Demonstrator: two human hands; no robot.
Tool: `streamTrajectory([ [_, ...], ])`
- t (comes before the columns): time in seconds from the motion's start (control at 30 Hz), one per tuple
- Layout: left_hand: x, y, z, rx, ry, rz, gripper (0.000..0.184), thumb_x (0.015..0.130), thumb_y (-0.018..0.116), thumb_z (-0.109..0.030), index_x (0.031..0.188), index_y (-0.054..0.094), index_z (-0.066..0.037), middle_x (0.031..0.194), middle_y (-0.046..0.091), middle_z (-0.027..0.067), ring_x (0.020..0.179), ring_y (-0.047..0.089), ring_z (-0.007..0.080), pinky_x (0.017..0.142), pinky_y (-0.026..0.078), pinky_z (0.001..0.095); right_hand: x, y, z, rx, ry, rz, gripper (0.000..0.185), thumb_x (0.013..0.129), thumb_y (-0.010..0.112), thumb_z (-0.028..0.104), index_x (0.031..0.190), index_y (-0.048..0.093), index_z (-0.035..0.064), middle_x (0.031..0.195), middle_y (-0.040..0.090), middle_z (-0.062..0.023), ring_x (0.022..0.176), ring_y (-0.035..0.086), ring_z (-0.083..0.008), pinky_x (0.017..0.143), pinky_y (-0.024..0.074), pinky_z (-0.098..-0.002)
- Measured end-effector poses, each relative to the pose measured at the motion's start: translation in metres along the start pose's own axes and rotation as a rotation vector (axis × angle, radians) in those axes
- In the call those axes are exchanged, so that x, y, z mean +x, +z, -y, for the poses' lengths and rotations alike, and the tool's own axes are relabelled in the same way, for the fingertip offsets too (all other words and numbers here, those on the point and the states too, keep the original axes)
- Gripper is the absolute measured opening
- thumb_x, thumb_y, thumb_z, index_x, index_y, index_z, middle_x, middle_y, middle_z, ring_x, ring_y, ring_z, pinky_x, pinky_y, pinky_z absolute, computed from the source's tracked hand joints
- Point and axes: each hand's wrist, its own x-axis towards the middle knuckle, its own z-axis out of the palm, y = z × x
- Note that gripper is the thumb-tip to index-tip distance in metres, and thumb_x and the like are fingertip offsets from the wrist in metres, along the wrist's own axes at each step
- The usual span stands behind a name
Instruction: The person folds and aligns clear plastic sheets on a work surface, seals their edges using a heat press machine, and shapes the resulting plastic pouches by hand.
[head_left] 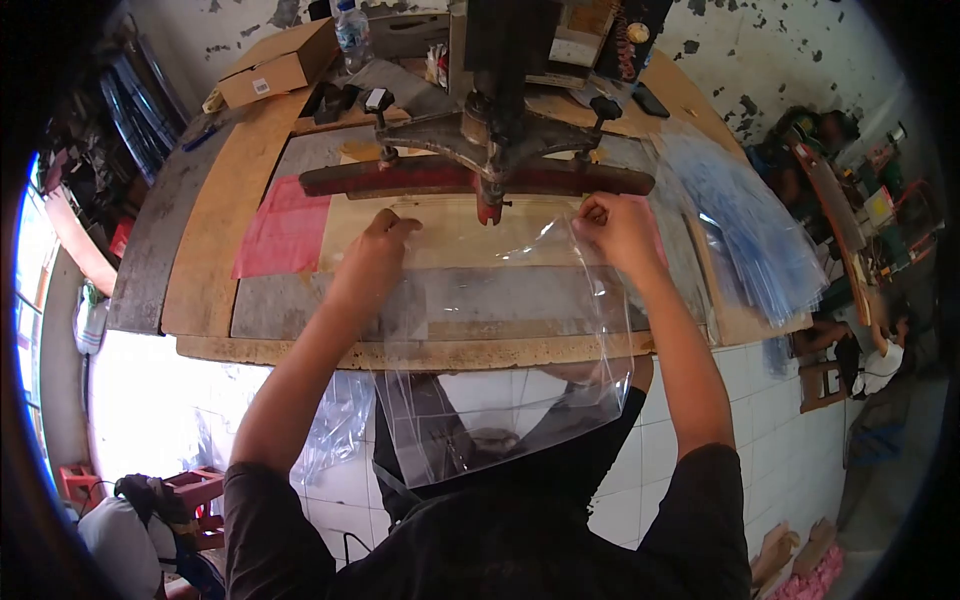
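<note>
A clear plastic sheet or bag [510,400] hangs from the press bed over the table's front edge and across my lap. My left hand [380,245] closes its fingers on the upper left edge of this plastic. At the upper right corner, my right hand [618,228] pinches it between thumb and curled fingers. Just beyond both hands runs the long dark red bar [400,178] of a metal press [490,130], raised over a pale yellowish strip [450,215]. Pink cloth-like pieces [283,228] lie by the strip's ends.
A pile of clear plastic pieces [745,220] lies on the table's right side. A cardboard box [280,65] and a water bottle [352,35] stand at the back left. A phone [650,100] rests at the back right. More clear plastic [335,425] hangs below the table. Other people sit nearby.
</note>
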Motion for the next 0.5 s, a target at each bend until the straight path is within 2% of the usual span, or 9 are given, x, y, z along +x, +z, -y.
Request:
streamTrajectory([
  [0.07,-0.002,0.004,0.002,0.204,-0.068,0.107,0.037,0.095,0.059,0.001,0.127,0.073,-0.010,0.126,0.064,0.0159,0.107,0.070,0.0340,0.088,0.058,0.0454,0.006,0.011,-0.012,-0.100,-0.151,-0.074,0.014,0.086,0.081,0.003,0.097,0.073,0.0011,0.093,0.074,-0.0135,0.085,0.072,-0.0292,0.075,0.0558,-0.0413],
  [0.1,-0.002,0.004,-0.002,0.208,-0.070,0.108,0.037,0.095,0.059,0.001,0.127,0.073,-0.010,0.126,0.064,0.0159,0.107,0.070,0.0340,0.088,0.058,0.0454,0.005,0.013,-0.012,-0.096,-0.153,-0.072,0.014,0.086,0.081,0.003,0.097,0.073,0.0011,0.093,0.074,-0.0135,0.085,0.072,-0.0292,0.075,0.0558,-0.0413],
  [0.17,-0.004,0.001,-0.012,0.558,0.012,0.074,0.039,0.093,0.061,-0.004,0.129,0.074,-0.015,0.134,0.061,0.0127,0.120,0.065,0.0295,0.098,0.055,0.0437,-0.001,0.017,-0.012,-0.216,-0.208,-0.180,0.010,0.087,0.078,0.003,0.094,0.072,0.0016,0.097,0.072,-0.0151,0.093,0.070,-0.0364,0.078,0.0556,-0.0455],
  [0.2,-0.005,0.000,-0.013,0.560,0.011,0.081,0.039,0.093,0.061,-0.004,0.129,0.074,-0.015,0.134,0.061,0.0127,0.120,0.065,0.0295,0.098,0.055,0.0437,-0.003,0.018,-0.011,-0.212,-0.204,-0.177,0.010,0.087,0.078,0.003,0.094,0.072,0.0016,0.097,0.072,-0.0151,0.093,0.070,-0.0364,0.078,0.0556,-0.0455],
  [0.27,-0.004,0.001,-0.012,0.683,0.136,0.000,0.042,0.092,0.062,-0.008,0.133,0.072,-0.012,0.135,0.061,0.0115,0.129,0.060,0.0277,0.106,0.051,0.0438,-0.004,0.018,-0.009,-0.299,-0.419,-0.218,0.006,0.090,0.075,0.005,0.093,0.071,0.0021,0.097,0.070,-0.0148,0.096,0.069,-0.0385,0.081,0.0552,-0.0471],
  [0.37,-0.004,0.002,0.004,0.640,0.249,0.178,0.046,0.092,0.063,-0.009,0.137,0.067,-0.004,0.139,0.061,0.0149,0.130,0.060,0.0291,0.110,0.048,0.0442,-0.002,0.018,-0.021,-0.287,-0.422,-0.145,0.010,0.092,0.073,0.006,0.102,0.073,0.0036,0.099,0.072,-0.0147,0.098,0.069,-0.0390,0.083,0.0552,-0.0472],
  [0.4,-0.004,0.001,0.005,0.637,0.246,0.179,0.046,0.092,0.063,-0.009,0.137,0.067,-0.004,0.139,0.061,0.0149,0.130,0.060,0.0291,0.110,0.048,0.0442,-0.001,0.015,-0.025,-0.288,-0.422,-0.141,0.010,0.092,0.073,0.006,0.102,0.073,0.0036,0.099,0.072,-0.0147,0.098,0.069,-0.0390,0.083,0.0552,-0.0472],
  [0.47,-0.004,-0.006,0.001,0.608,0.274,0.243,0.049,0.095,0.065,-0.019,0.137,0.064,0.005,0.143,0.060,0.0177,0.131,0.059,0.0314,0.111,0.048,0.0449,-0.002,0.012,-0.030,-0.293,-0.509,-0.083,0.019,0.096,0.070,0.007,0.115,0.074,0.0048,0.105,0.073,-0.0168,0.101,0.069,-0.0405,0.086,0.0556,-0.0476],
  [0.5,-0.003,-0.013,-0.003,0.609,0.269,0.243,0.049,0.095,0.065,-0.019,0.137,0.064,0.005,0.143,0.060,0.0177,0.131,0.059,0.0314,0.111,0.048,0.0449,-0.005,0.008,-0.022,-0.290,-0.513,-0.081,0.019,0.096,0.070,0.007,0.115,0.074,0.0048,0.105,0.073,-0.0168,0.101,0.069,-0.0405,0.086,0.0556,-0.0476],
])
